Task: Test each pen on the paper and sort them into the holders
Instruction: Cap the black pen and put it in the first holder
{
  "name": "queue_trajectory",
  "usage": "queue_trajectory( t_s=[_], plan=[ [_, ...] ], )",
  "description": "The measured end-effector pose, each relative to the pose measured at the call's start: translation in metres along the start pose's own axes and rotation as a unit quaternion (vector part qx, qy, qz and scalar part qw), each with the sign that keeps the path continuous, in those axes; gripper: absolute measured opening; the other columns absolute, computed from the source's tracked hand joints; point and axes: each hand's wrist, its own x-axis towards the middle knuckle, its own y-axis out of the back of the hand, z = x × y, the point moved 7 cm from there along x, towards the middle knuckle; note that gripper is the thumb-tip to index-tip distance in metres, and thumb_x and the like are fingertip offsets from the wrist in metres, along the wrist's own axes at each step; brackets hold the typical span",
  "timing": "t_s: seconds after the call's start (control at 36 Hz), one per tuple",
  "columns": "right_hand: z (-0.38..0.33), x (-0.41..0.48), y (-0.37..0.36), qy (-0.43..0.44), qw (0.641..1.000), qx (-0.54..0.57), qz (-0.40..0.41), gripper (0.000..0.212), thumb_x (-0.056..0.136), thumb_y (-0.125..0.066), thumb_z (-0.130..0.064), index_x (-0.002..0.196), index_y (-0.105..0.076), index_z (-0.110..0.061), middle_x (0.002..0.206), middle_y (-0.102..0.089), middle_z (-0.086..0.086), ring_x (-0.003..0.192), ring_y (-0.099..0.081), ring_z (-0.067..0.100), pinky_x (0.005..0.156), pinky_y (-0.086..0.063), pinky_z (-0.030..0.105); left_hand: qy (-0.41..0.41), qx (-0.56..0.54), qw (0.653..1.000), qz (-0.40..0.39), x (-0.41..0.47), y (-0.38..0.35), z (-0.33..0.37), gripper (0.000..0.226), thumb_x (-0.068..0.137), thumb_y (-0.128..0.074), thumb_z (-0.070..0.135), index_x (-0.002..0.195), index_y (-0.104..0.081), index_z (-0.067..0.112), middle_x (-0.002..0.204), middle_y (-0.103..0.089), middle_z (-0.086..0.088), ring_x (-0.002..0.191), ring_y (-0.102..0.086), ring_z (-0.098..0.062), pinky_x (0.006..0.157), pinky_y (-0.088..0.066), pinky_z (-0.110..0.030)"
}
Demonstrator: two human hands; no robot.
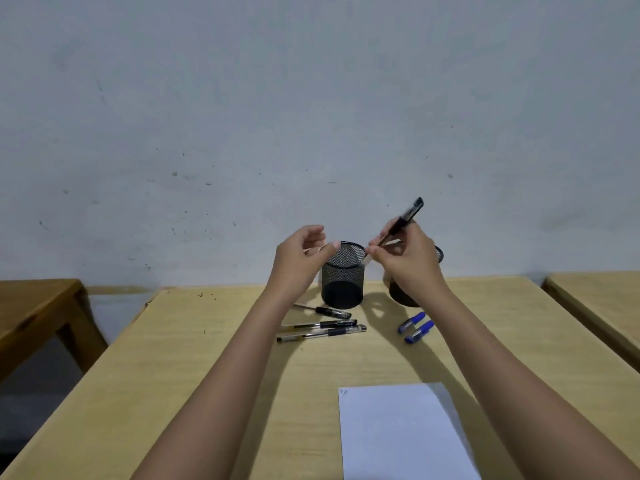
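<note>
My right hand (407, 259) grips a black pen (403, 221), tilted with its capped end up to the right and its lower end over the rim of the left black mesh holder (343, 277). My left hand (304, 252) hovers just left of that holder, fingers loosely curled, holding nothing. A second mesh holder (439, 253) stands mostly hidden behind my right hand. Three black pens (322, 329) lie on the table in front of the left holder, and two blue pens (415, 327) lie to their right. A white paper (398, 434) with a small scribble at its top left corner lies near me.
The light wooden table (207, 358) stands against a grey wall. Another light table (595, 299) is at the right, and a darker wooden table (34, 306) at the left, with gaps of floor between.
</note>
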Motion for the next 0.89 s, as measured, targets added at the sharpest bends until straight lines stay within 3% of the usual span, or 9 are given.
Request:
queue_trajectory(
  t_s=[0.08, 0.17, 0.22, 0.31, 0.5, 0.58, 0.67, 0.83, 0.89],
  plan=[
    [0.011, 0.013, -0.007, -0.008, 0.999, 0.037, 0.017, 0.027, 0.085, -0.063, -0.009, 0.082, -0.044, -0.028, 0.086, -0.067, 0.004, 0.086, -0.069, 0.022, 0.084, -0.056, 0.04, 0.044, 0.104, 0.992, -0.057, 0.006, -0.01, -0.038, 0.079, 0.075, -0.075, 0.039, 0.139, -0.039, 0.009, 0.141, -0.047, -0.007, 0.127, -0.046, -0.018, 0.108, -0.038, -0.034],
    [0.026, 0.024, -0.022, -0.03, 0.998, 0.047, 0.012, 0.007, 0.092, -0.053, -0.02, 0.087, -0.048, -0.021, 0.082, -0.065, -0.001, 0.086, -0.069, 0.025, 0.085, -0.054, 0.05, 0.066, 0.141, 0.983, -0.095, 0.012, -0.022, -0.064, 0.097, 0.072, -0.076, 0.046, 0.146, -0.025, 0.011, 0.152, -0.03, -0.007, 0.139, -0.032, -0.021, 0.114, -0.03, -0.042],
    [0.036, 0.029, -0.032, -0.041, 0.999, 0.017, 0.008, 0.013, 0.093, -0.052, -0.024, 0.094, -0.053, -0.011, 0.085, -0.066, 0.003, 0.087, -0.067, 0.025, 0.084, -0.053, 0.046, 0.069, 0.132, 0.983, -0.107, 0.016, -0.03, -0.073, 0.097, 0.069, -0.077, 0.048, 0.145, -0.028, 0.013, 0.15, -0.034, -0.006, 0.138, -0.033, -0.021, 0.113, -0.031, -0.042],
    [0.043, 0.033, -0.041, -0.036, 0.997, -0.066, -0.005, 0.019, 0.091, -0.057, -0.022, 0.096, -0.059, -0.003, 0.091, -0.066, 0.007, 0.086, -0.062, 0.021, 0.075, -0.044, 0.027, 0.046, 0.093, 0.989, -0.105, 0.022, -0.038, -0.076, 0.066, 0.067, -0.079, 0.046, 0.122, -0.048, 0.024, 0.126, -0.055, 0.002, 0.121, -0.05, -0.016, 0.105, -0.041, -0.038],
    [0.058, 0.035, -0.055, -0.023, 0.984, -0.172, -0.026, 0.022, 0.085, -0.063, -0.02, 0.095, -0.064, 0.0, 0.101, -0.062, 0.015, 0.093, -0.057, 0.025, 0.077, -0.039, 0.028, 0.038, 0.013, 0.995, -0.093, 0.022, -0.042, -0.078, 0.058, 0.071, -0.08, 0.024, 0.116, -0.044, 0.031, 0.109, -0.054, 0.016, 0.099, -0.053, 0.008, 0.078, -0.041, -0.001],
    [0.059, 0.035, -0.057, -0.012, 0.983, -0.182, -0.037, 0.022, 0.083, -0.065, -0.017, 0.102, -0.065, -0.004, 0.109, -0.061, 0.013, 0.101, -0.056, 0.023, 0.083, -0.036, 0.023, 0.044, -0.015, 0.995, -0.088, 0.023, -0.042, -0.082, 0.062, 0.07, -0.081, 0.021, 0.12, -0.045, 0.026, 0.109, -0.056, 0.017, 0.1, -0.055, 0.007, 0.077, -0.043, -0.001],
    [0.058, 0.035, -0.057, -0.009, 0.982, -0.181, -0.049, 0.031, 0.083, -0.066, -0.018, 0.111, -0.062, -0.005, 0.115, -0.06, 0.013, 0.11, -0.055, 0.024, 0.095, -0.039, 0.029, 0.047, -0.025, 0.995, -0.089, 0.023, -0.043, -0.082, 0.062, 0.07, -0.081, 0.017, 0.121, -0.045, 0.023, 0.107, -0.055, 0.017, 0.096, -0.054, 0.011, 0.075, -0.043, -0.001],
    [0.046, 0.035, -0.049, -0.016, 0.985, -0.161, -0.065, 0.038, 0.081, -0.068, -0.021, 0.115, -0.06, -0.006, 0.119, -0.061, 0.01, 0.113, -0.056, 0.021, 0.099, -0.045, 0.035, 0.054, -0.001, 0.994, -0.097, 0.022, -0.041, -0.079, 0.06, 0.071, -0.081, 0.021, 0.119, -0.045, 0.025, 0.108, -0.055, 0.014, 0.095, -0.054, 0.008, 0.071, -0.041, 0.003],
    [0.037, 0.034, -0.046, -0.009, 0.987, -0.149, -0.067, 0.039, 0.082, -0.068, -0.022, 0.116, -0.06, -0.007, 0.12, -0.06, 0.009, 0.113, -0.056, 0.019, 0.1, -0.045, 0.035, 0.055, 0.02, 0.993, -0.1, 0.02, -0.038, -0.076, 0.062, 0.071, -0.08, 0.026, 0.122, -0.045, 0.023, 0.114, -0.055, 0.009, 0.101, -0.055, 0.004, 0.079, -0.041, -0.002]
  ],
)
